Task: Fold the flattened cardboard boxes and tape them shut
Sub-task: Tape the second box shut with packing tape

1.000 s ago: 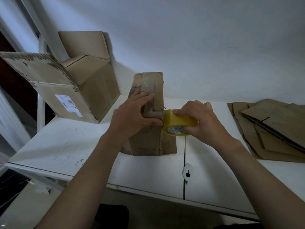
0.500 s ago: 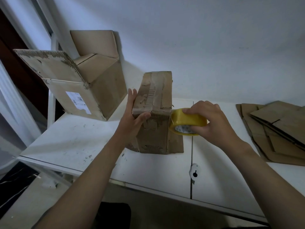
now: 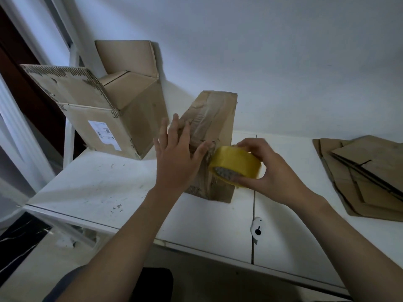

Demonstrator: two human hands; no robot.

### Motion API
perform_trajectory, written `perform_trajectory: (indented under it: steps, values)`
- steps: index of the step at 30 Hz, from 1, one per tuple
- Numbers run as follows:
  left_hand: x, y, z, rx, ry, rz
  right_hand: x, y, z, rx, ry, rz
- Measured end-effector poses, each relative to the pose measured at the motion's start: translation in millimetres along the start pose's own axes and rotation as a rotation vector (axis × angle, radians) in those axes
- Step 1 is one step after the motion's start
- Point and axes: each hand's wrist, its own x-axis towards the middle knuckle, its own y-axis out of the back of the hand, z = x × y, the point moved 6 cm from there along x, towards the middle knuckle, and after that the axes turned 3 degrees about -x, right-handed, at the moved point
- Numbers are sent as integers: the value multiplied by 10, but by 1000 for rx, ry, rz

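Two folded boxes: one large open box and one small box; one yellow tape roll; one stack of flattened cardboard

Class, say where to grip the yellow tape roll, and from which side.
Grip the yellow tape roll across its outer band, from the right, as the right hand does: its left edge meets the small cardboard box, so only the right is free.

A small brown box stands on the white surface, its worn faces streaked with clear tape. A roll of yellow tape, gripped by the right hand, touches the box's near right edge. Flattened boxes lie stacked at the right, well apart.
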Motion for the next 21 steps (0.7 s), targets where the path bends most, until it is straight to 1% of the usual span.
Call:
perform_trajectory:
  steps: [2,4,6,7,10,14,18,21]
  values:
    - [21,-27,-16,28,56,1,-17,45,7,0,-9,71]
    - [34,-34,-24,41,64,18,-8,63,-67,-74,62,116]
    - [30,-38,-26,65,69,23,26,65,-131,-177,128,119]
    - [28,-41,-36,79,77,22,55,70,-141,-225,128,109]
    - [34,-37,-44,83,91,24,122,58,-69,-329,46,57]
    - [2,-59,-40,67,103,55,153,-23,63,-326,-11,33]
    - [-90,-144,20,-107,173,114,218,-116,72,-334,-67,10]
    - [-147,-176,53,-140,193,147,249,-197,57,-311,-49,15]
